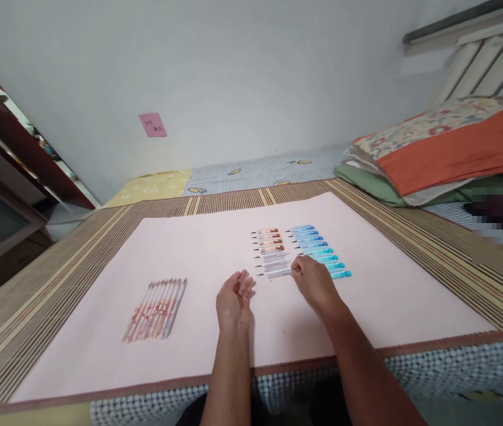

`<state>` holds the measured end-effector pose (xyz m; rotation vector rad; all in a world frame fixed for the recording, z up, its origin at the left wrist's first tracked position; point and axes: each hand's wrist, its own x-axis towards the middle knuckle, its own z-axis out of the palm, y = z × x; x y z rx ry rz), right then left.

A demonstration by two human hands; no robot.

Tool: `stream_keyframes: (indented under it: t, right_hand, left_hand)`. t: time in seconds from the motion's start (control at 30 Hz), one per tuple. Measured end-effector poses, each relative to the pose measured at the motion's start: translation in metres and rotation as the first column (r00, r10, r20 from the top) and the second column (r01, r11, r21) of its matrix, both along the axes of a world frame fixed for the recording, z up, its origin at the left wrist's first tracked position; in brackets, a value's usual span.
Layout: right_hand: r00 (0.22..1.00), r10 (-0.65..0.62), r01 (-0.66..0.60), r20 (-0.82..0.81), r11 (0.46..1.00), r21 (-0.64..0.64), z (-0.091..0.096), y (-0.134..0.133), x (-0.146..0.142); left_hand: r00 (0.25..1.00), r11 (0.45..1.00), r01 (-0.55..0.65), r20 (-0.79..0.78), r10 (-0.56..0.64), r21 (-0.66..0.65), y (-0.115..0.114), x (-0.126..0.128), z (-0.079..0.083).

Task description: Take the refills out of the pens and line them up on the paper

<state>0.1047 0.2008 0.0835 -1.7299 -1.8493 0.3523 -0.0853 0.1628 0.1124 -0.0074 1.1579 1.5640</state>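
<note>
My right hand (pixel 313 281) is closed in a pinch on the thick end of the nearest grey pen (pixel 278 273), whose dark tip points left. Beyond that pen, in the same column, lie other grey pens (pixel 273 258) and several brown-ended pens (pixel 269 240). To their right is a column of blue pens (pixel 309 235) and turquoise pens (pixel 340 274), partly hidden by my right hand. My left hand (pixel 235 299) rests left of the grey pens, palm turned inward, fingers loosely bent and nothing in it. A side-by-side group of pinkish pens (pixel 154 310) lies farther left.
Everything lies on a large pale pink sheet (pixel 207 242) over a striped mat (pixel 83 248). Folded bedding with an orange-edged pillow (pixel 455 154) is at the right. A pink note (pixel 152 125) sticks to the wall (pixel 251 77) behind.
</note>
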Motion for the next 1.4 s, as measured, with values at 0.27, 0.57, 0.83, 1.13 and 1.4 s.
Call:
stream_keyframes:
  t: [0.27,0.57,0.83,1.13,1.4]
  right_hand:
    - [1.000,0.011,-0.010,0.011,1.000,-0.028,0.000,0.000,-0.002]
    - [0.988,0.089,-0.094,0.126,0.995,0.036,0.000,0.002,-0.015]
    - [0.995,0.097,-0.098,0.027,0.994,0.051,-0.003,0.002,-0.015]
    - [0.887,-0.059,0.192,-0.458,0.950,0.248,0.011,0.000,0.004]
    - [0.858,-0.037,0.231,-0.512,0.919,0.320,0.030,-0.024,0.003]
  left_hand:
    - [1.000,1.000,0.013,-0.005,-0.013,-0.013,0.000,0.000,0.001]
    - [1.000,1.000,0.020,-0.003,-0.020,-0.003,0.001,-0.001,-0.003]
    - [1.000,1.000,0.017,-0.005,-0.017,0.011,0.002,0.000,-0.006]
    - [0.999,0.998,0.034,-0.028,-0.033,0.051,0.002,0.001,-0.010]
    - [0.994,0.993,0.005,-0.106,0.007,0.118,0.003,0.005,-0.027]
